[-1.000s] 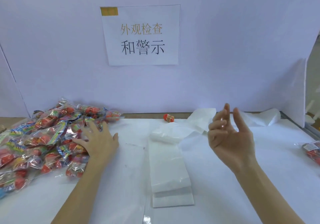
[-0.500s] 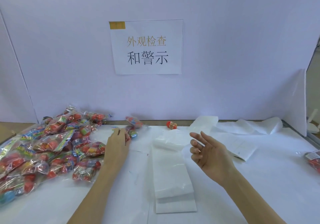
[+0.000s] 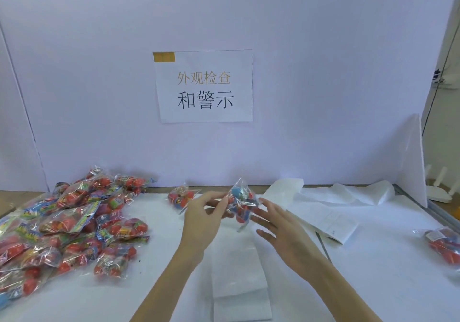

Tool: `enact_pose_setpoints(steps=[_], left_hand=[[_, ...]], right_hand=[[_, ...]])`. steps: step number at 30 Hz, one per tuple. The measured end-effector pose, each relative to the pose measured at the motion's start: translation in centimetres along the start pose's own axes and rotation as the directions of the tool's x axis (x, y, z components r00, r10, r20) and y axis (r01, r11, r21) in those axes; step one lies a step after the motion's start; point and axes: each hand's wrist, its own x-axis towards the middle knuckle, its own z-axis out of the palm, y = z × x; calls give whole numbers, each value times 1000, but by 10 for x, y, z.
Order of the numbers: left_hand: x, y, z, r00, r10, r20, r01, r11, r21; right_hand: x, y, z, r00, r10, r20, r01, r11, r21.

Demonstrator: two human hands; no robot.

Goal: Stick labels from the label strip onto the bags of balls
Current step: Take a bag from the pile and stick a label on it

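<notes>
pinched in the left hand (image 3: 201, 212), a bag of balls (image 3: 240, 203) hangs above the label strip (image 3: 239, 267). right hand (image 3: 278, 224) is spread open beside it, holding nothing. looks light and crinkly, probably slippery, so grab the flat edge imo.

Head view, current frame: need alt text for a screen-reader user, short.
A person's left hand pinches a clear bag of red and blue balls above a white table, while the open right hand reaches toward it. A pile of similar bags lies at left, a white label strip runs down the middle, and a sign with Chinese characters hangs on the back wall.
</notes>
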Motion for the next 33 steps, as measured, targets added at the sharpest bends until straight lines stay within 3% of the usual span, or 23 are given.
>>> enact_pose_setpoints(steps=[3, 6, 9, 16, 20, 26, 30, 33], left_hand=[[-8, -11, 7, 992, -124, 40, 128, 980, -154], [-8, -21, 6, 976, -185, 113, 203, 964, -171], [-4, -24, 4, 969, -194, 151, 215, 967, -137], [-5, -32, 4, 986, -78, 150, 91, 993, -81], [-4, -31, 4, 967, -153, 206, 187, 970, -158], [-6, -29, 4, 926, -239, 292, 328, 892, -310], [-7, -28, 8, 948, -171, 268, 217, 964, -152], [-6, -30, 5, 983, -112, 144, 129, 986, -108]], right_hand=[[0, 3, 2, 999, -45, -19, 43, 997, -67], [2, 7, -2, 997, -59, -43, 55, 993, -105], [1, 6, 0, 997, -56, -62, 47, 988, -147], [-1, 4, 5, 993, -84, -86, 54, 952, -301], [-1, 2, 2, 971, -171, -170, 102, 931, -351], [-3, -1, -1, 967, -196, -164, 134, 936, -327], [-3, 3, 1, 949, -240, -203, 127, 884, -450], [-2, 1, -3, 941, -256, -221, 110, 849, -517]])
